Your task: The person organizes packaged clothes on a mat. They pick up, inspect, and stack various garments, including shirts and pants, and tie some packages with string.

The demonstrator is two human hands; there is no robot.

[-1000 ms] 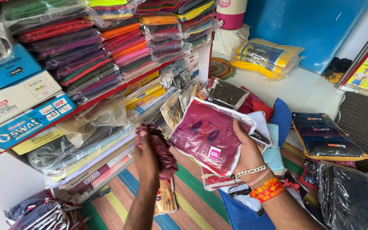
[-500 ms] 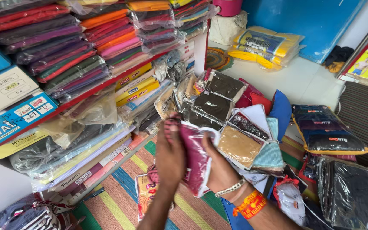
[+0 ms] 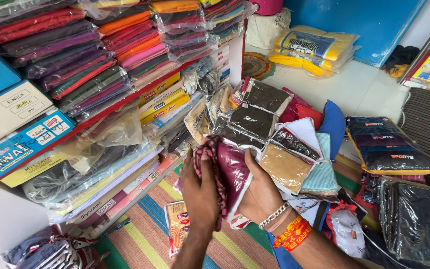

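My left hand (image 3: 200, 197) and my right hand (image 3: 261, 192) hold between them a maroon folded garment in a clear plastic packet (image 3: 231, 172), turned almost edge-on. A red-and-dark patterned cloth (image 3: 214, 164) lies over the left hand's fingers against the packet. My right wrist wears a metal chain and orange threads (image 3: 290, 231). Just right of the packet a row of packed garments leans: a tan one (image 3: 285, 167), a dark brown one (image 3: 252, 120) and a light striped one (image 3: 320, 174).
Shelves at left carry stacked coloured fabrics in plastic (image 3: 75, 55) and flat boxes (image 3: 21, 144). Dark packets (image 3: 391, 144) lie at right, yellow packets (image 3: 312, 50) on the white floor at back. A striped mat (image 3: 140, 239) lies below with a flat packet (image 3: 177, 224) on it.
The maroon packet, held flat and face-up in my right hand a second ago, has been lowered and turned edge-on, and my left hand has closed onto it with the patterned cloth.
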